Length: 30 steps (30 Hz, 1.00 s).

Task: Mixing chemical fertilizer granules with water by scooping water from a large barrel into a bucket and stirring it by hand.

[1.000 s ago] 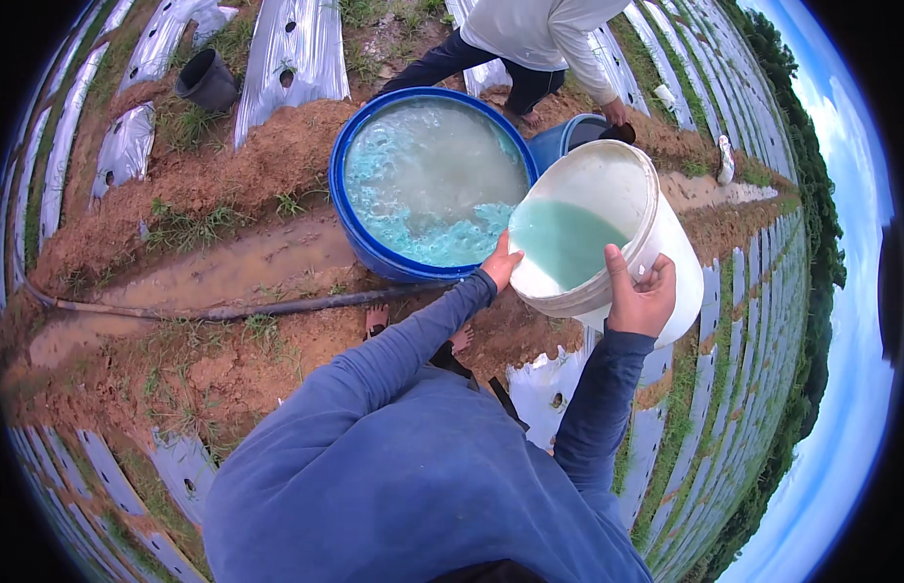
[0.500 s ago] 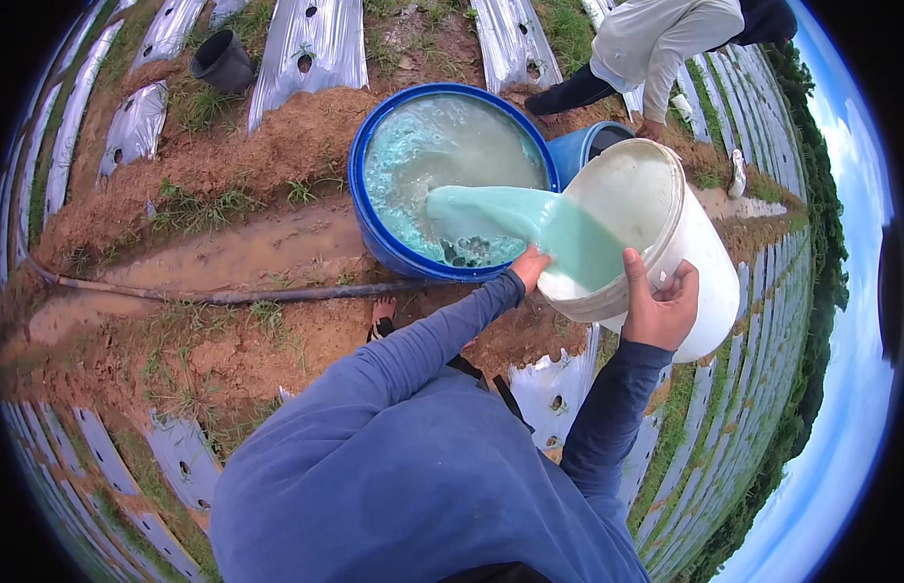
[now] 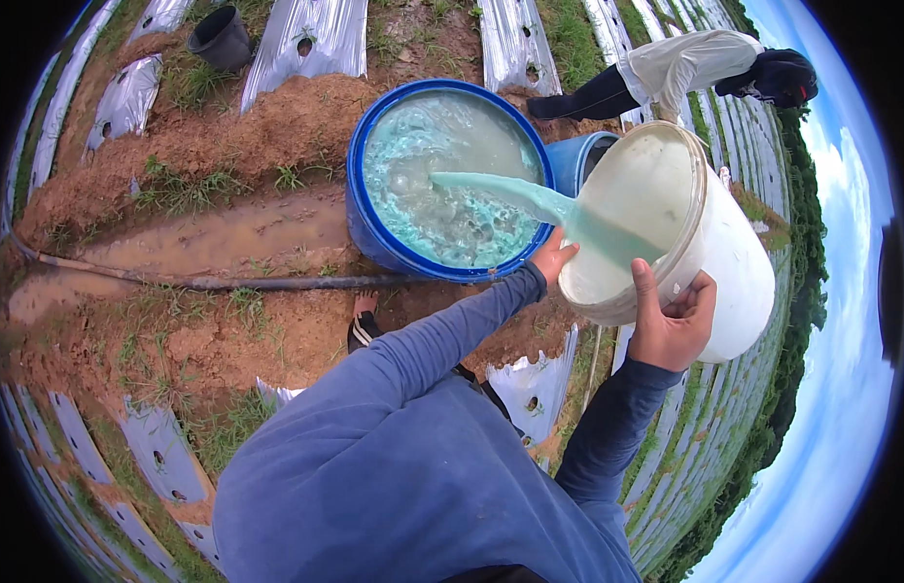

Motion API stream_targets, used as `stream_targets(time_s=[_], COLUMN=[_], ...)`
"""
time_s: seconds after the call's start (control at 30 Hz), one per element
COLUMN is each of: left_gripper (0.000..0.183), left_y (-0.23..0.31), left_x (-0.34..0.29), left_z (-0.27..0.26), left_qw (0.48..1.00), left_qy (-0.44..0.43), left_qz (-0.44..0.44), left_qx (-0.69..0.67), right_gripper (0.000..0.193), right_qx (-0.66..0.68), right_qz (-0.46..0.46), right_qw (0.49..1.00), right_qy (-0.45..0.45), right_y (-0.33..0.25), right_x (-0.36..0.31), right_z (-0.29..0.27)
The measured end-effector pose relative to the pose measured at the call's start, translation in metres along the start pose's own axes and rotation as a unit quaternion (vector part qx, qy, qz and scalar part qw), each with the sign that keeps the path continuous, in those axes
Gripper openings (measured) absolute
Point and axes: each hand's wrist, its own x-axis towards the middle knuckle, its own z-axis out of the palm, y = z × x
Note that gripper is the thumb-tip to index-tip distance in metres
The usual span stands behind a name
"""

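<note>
A large white bucket (image 3: pixel 739 277) is tilted on its side, its mouth facing left. Pale turquoise liquid (image 3: pixel 501 188) streams from its lip into a blue barrel (image 3: pixel 379 243), where cloudy, foaming liquid fills the space near the rim. My left hand (image 3: pixel 552 257) is closed on the lower lip of the bucket, close to the barrel's right edge; its underside fingers are hidden. With thumb at the rim and fingers curled, my right hand (image 3: pixel 673 316) grips the near side of the bucket. Some liquid still lies along the bucket's lower inner wall.
A second blue barrel (image 3: pixel 572 160) stands behind the bucket. Beyond it a person (image 3: pixel 690 68) bends over. A black hose (image 3: pixel 219 284) runs along a muddy puddle (image 3: pixel 267 233). A dark bucket (image 3: pixel 221 39) sits far left, among silver plastic-covered rows (image 3: pixel 311 39).
The white bucket has moved slightly right and up with both hands. The poured stream is thinner, and less liquid shows in the bucket. The other person has shifted to the right.
</note>
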Motion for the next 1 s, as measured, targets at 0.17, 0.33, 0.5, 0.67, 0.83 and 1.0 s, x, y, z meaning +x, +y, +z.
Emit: stream_targets(time_s=[0.17, 0.33, 0.5, 0.67, 0.83, 1.0], left_gripper=[0.042, 0.045, 0.044, 0.026, 0.045, 0.063], left_y=[0.012, 0.029, 0.067, 0.105, 0.147, 0.151], left_x=[0.003, -0.006, -0.046, -0.071, -0.072, -0.052], left_z=[-0.005, -0.040, -0.068, -0.173, -0.111, -0.116], left_qw=[1.000, 0.993, 0.760, 0.734, 0.831, 0.766], left_qy=[0.003, 0.094, 0.373, 0.326, 0.267, 0.247], left_qz=[-0.021, -0.070, 0.227, 0.136, 0.240, 0.130], left_qx=[0.020, -0.013, 0.481, 0.580, 0.425, 0.579], right_gripper=[0.046, 0.048, 0.048, 0.054, 0.067, 0.061], right_qx=[-0.032, -0.027, 0.049, 0.052, 0.006, -0.023], right_qz=[-0.012, -0.053, -0.048, 0.017, 0.083, 0.086], right_qw=[0.999, 0.998, 0.996, 0.986, 0.980, 0.961], right_qy=[-0.010, -0.035, -0.065, -0.155, -0.182, -0.261], right_y=[-0.023, -0.029, 0.037, 0.030, 0.070, 0.086], right_x=[-0.018, -0.021, -0.002, -0.018, -0.026, -0.024], right_z=[0.011, 0.045, 0.091, 0.172, 0.226, 0.257])
